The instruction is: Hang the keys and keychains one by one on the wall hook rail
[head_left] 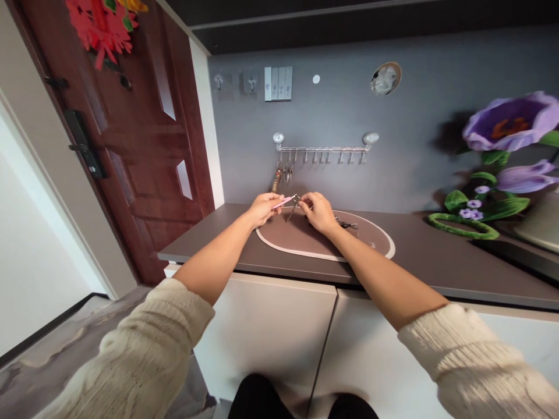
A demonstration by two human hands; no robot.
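My left hand (pixel 264 209) is closed on a slim pink strap (pixel 283 202), which points toward my right hand. Fingers pinched, my right hand (pixel 318 210) grips a small metal ring (pixel 296 198) at the strap's far end. From about that ring a thin dark key (pixel 290 214) hangs down over the mat. Both hands are above the brown oval mat (pixel 301 241) with its pale rim. A bunch of dark keys (pixel 347 224) lies on the mat, partly behind my right wrist.
On the wall, a clear hook rail (pixel 325 149) carries hanging keys (pixel 289 173) and a brown strap (pixel 276 181) at its left end. Purple fabric flowers (pixel 509 125) with a green ring base (pixel 463 227) stand right. A dark red door (pixel 144 145) is left. A dark shelf (pixel 349 23) overhangs.
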